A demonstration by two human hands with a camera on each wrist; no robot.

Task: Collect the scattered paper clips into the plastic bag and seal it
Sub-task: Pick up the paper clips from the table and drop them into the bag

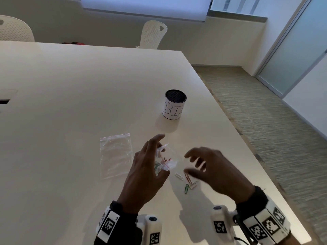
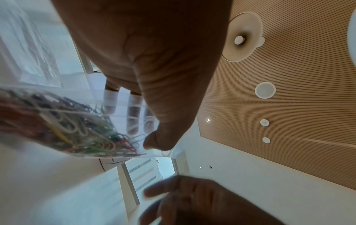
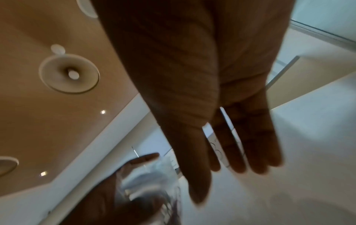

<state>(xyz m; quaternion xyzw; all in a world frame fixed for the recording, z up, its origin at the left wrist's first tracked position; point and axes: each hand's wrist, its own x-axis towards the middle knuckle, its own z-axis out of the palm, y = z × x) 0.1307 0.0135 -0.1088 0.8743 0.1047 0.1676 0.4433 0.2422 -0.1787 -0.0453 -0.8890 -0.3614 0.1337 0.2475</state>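
Observation:
My left hand (image 1: 150,167) holds a small clear plastic bag (image 1: 165,160) above the table, thumb and fingers pinching it near its mouth. In the left wrist view the bag (image 2: 80,121) is packed with several coloured paper clips (image 2: 92,137). Several loose paper clips (image 1: 187,182), white, red and green, lie on the table just right of that hand. My right hand (image 1: 203,167) hovers over them with fingers spread and nothing in it; its fingers (image 3: 238,144) are straight in the right wrist view.
A second, flat clear bag (image 1: 115,154) lies on the table left of my left hand. A white-wrapped mesh cup marked "BIN" (image 1: 174,106) stands farther back. The table's right edge (image 1: 247,152) runs close by. White chairs (image 1: 153,34) stand beyond the far edge.

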